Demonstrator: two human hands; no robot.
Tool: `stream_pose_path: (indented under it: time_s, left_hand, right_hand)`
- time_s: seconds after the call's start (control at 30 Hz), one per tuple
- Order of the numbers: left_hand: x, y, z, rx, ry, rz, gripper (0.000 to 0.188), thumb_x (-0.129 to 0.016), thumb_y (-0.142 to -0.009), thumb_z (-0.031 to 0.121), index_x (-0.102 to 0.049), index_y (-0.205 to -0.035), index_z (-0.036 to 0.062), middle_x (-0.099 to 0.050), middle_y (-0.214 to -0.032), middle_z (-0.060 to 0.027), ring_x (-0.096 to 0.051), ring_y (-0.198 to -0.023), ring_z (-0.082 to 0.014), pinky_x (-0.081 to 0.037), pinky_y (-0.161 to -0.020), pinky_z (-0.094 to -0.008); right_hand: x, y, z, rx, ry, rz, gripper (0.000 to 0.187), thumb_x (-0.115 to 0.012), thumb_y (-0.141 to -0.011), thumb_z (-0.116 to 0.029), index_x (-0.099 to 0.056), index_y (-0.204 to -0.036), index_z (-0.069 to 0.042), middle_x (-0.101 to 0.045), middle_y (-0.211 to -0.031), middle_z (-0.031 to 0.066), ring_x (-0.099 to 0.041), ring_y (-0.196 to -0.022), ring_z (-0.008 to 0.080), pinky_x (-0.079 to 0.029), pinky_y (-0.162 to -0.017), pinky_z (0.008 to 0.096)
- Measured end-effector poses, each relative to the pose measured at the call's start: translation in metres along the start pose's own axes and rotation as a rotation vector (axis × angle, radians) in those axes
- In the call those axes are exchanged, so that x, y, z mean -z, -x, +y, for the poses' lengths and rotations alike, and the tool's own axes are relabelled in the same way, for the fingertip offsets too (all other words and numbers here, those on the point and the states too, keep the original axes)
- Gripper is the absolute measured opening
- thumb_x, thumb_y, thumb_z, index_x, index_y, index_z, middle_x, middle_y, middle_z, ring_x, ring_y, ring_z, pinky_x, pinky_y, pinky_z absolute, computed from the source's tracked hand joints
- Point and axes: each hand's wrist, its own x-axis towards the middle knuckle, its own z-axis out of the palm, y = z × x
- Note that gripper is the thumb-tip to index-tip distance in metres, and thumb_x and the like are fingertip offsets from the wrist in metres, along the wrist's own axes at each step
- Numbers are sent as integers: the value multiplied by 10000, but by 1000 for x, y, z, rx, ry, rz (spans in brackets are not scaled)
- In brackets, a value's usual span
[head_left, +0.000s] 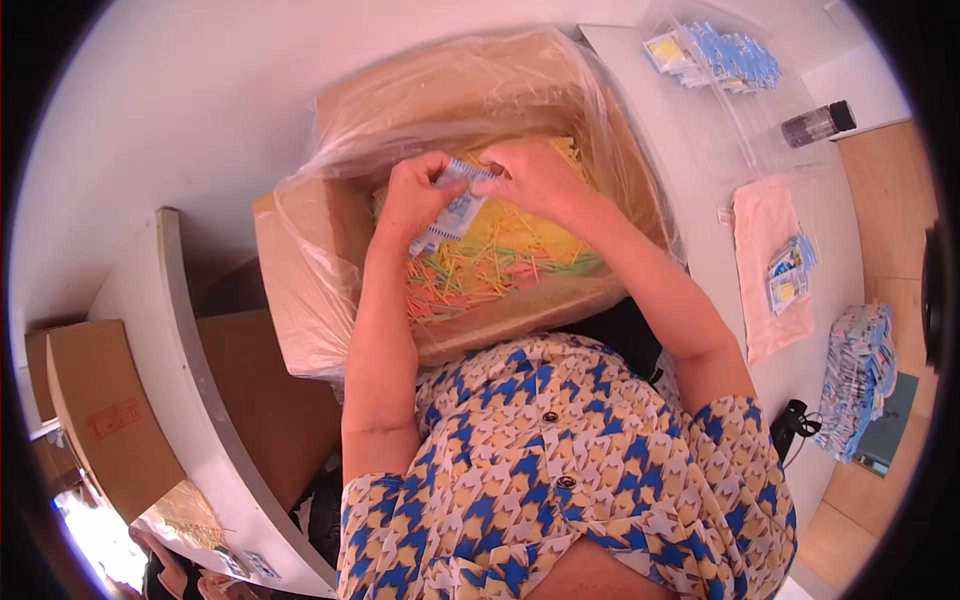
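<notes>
Both my hands are over an open cardboard box (300, 290) lined with clear plastic. Between them hangs a small white-and-blue sachet (462, 214), its striped upper edge near my fingertips. My left hand (414, 196) pinches the sachet's left side with thumb and fingers. At the upper right corner, my right hand (528, 176) is closed on the sachet too. Below lie many thin coloured sticks (490, 270) in yellow, pink and green, with yellow ones filling the far part of the box. My hands partly cover the sachet and the sticks.
On the white table to the right are a clear plastic tray (745, 130) with blue sachets (735, 60), a dark-capped bottle (818, 124), and a pink cloth (765, 230) bearing several sachets. A sachet pile (858, 380) lies farther right. Another cardboard box (110, 410) stands left, with a person's arm (165, 560) nearby.
</notes>
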Motion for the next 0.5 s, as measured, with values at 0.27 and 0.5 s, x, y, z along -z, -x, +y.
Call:
stream_pose_path:
  time_s: [0.27,0.5]
  left_hand:
    - [-26,-6,8,65,444,-52,133,-559,-883,90,-652,-918,2,-636,-755,14,-545,-656,-53,-458,-592,-237]
    - [-31,-18,-12,4,243,210,157,-615,-840,144,-666,-918,19,-635,-663,-61,-553,-611,-73,-445,-574,-292]
  right_hand:
    - [20,-4,30,-290,-379,-212,163,-629,-787,-160,-631,-792,3,-607,-680,182,-610,-642,295,-456,-608,376]
    - [-31,58,97,-78,506,-700,141,-593,-747,-89,-659,-825,8,-649,-857,188,-644,-822,325,-517,-730,382]
